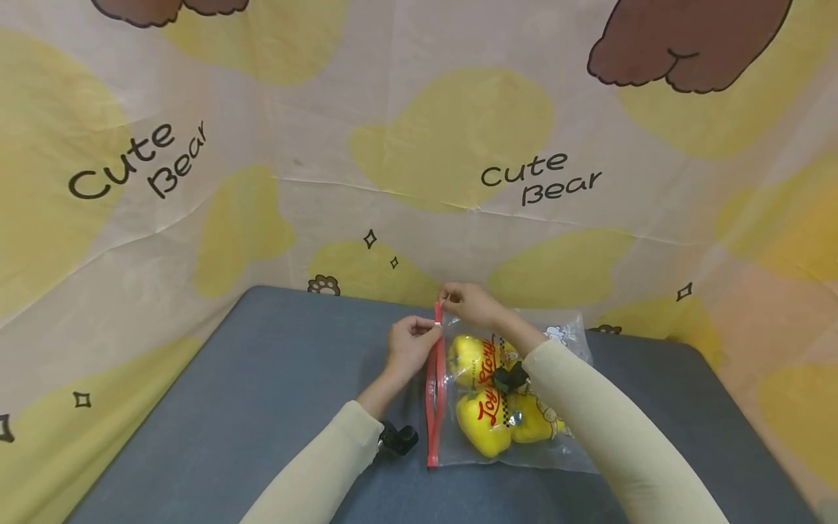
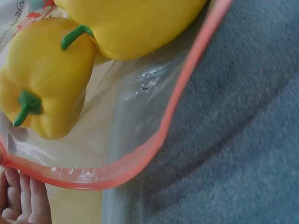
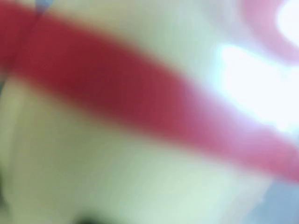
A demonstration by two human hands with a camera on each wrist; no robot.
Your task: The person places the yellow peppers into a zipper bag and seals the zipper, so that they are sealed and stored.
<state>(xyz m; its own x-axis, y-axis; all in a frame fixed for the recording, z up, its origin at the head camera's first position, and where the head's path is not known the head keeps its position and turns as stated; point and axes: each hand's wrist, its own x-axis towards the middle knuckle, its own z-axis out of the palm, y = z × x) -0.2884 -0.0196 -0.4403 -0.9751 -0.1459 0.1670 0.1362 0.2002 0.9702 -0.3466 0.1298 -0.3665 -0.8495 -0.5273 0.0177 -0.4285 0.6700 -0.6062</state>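
Observation:
A clear zip bag printed with red "Toy Story" lettering lies on the table with several yellow bell peppers inside. Its red zip edge runs along the left side, the two strips bowed apart below the left hand. At the small pale slider, near the far end of that edge, the left hand pinches with thumb and fingers. Just beyond, the right hand pinches the edge's far corner. Green-stemmed peppers show close up in the left wrist view. The right wrist view is too blurred to read beyond a red band.
A blue-grey table extends around the bag. Behind and beside it hangs a cream and yellow cloth with "Cute Bear" print. A small black device sits at the left wrist, another at the right wrist, over the bag.

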